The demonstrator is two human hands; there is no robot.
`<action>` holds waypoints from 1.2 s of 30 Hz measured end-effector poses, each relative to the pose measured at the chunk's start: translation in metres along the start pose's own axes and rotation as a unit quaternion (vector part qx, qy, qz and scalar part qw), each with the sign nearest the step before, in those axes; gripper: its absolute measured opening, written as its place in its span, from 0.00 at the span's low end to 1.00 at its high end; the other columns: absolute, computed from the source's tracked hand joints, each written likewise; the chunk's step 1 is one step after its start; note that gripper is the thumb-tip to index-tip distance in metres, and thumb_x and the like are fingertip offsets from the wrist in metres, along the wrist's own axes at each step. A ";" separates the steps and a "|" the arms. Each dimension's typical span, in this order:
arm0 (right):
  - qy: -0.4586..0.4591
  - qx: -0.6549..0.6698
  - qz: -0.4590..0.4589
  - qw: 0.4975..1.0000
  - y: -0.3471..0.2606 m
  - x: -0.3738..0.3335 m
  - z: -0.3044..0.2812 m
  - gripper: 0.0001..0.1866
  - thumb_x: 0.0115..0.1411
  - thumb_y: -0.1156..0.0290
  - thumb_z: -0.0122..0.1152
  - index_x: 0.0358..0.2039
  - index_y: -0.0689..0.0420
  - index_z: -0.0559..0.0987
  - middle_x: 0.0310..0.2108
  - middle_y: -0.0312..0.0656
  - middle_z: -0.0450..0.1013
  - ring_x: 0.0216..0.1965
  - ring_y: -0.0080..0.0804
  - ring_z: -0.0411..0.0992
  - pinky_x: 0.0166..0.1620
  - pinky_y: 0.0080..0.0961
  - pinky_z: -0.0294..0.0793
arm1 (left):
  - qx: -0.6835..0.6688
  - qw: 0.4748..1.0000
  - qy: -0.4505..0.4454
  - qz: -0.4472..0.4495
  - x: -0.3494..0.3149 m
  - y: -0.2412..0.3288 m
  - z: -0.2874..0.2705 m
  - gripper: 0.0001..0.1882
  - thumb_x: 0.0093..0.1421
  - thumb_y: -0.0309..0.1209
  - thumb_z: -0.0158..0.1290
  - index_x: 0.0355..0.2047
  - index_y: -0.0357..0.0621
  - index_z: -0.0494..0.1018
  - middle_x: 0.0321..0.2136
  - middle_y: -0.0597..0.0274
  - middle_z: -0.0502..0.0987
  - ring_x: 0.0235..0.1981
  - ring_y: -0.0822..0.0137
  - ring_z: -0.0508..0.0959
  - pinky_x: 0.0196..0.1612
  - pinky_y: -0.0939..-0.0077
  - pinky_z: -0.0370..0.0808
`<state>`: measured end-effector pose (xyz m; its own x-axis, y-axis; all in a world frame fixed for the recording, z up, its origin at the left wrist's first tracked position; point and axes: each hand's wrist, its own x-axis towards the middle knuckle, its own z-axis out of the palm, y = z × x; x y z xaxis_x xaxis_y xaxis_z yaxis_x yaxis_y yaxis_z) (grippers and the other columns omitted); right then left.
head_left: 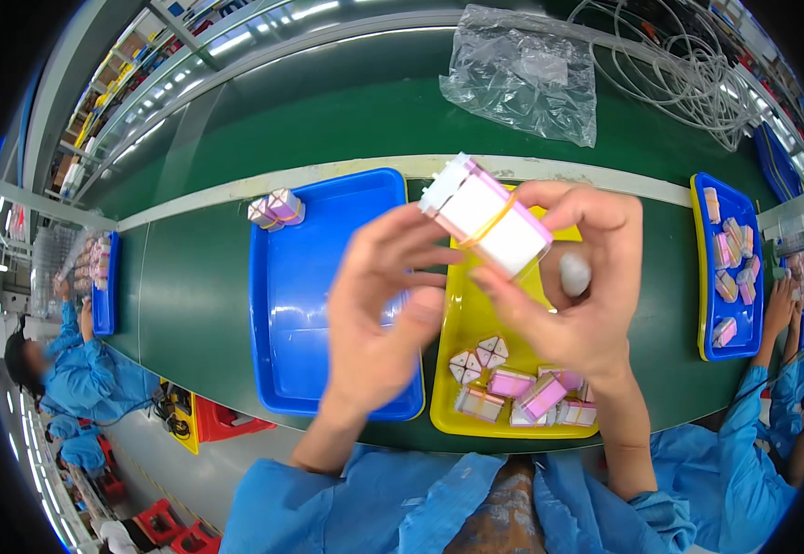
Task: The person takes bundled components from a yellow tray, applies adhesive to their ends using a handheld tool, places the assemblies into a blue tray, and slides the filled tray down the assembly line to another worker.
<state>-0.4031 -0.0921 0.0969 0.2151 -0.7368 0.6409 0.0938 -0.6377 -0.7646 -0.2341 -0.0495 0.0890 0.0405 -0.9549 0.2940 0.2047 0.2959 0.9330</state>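
Note:
Over the yellow tray [448, 314], my right hand [600, 305] pinches a small pink-and-white block [494, 222] between thumb and fingers. A yellow rubber band wraps the block, and its upper-left end is white with small prongs. Something pale and rounded [575, 275] shows at the curled fingers of that hand; whether it is a finger cover cannot be told. My left hand [374, 319] is open beside the block, slightly blurred, its fingertips close to the pronged end. Several similar banded blocks [542, 395] lie in the near part of the yellow tray.
Left of the yellow tray is a blue tray [282, 360], with a few banded blocks [277, 210] at its far left corner. Clear plastic bag [522, 78] and coiled cables [688, 83] lie farther back. People work at both sides, near another blue tray [744, 343] at right.

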 end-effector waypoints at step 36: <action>0.094 0.252 0.086 0.959 -0.038 0.001 -0.063 0.27 0.73 0.58 0.31 0.14 0.48 0.58 0.10 0.29 0.51 0.10 0.17 0.43 0.15 0.18 0.43 | -0.219 0.935 -0.113 -0.256 -0.011 -0.006 0.051 0.20 0.65 0.28 0.51 0.53 0.48 0.56 0.33 0.54 0.69 0.21 0.70 0.73 0.21 0.79 0.70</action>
<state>-0.4676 -0.0832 0.1309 0.0945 -0.8788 0.4677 0.5407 -0.3491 -0.7653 -0.2859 -0.0401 0.0905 -0.3690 -0.9256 -0.0848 0.5236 -0.2824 0.8038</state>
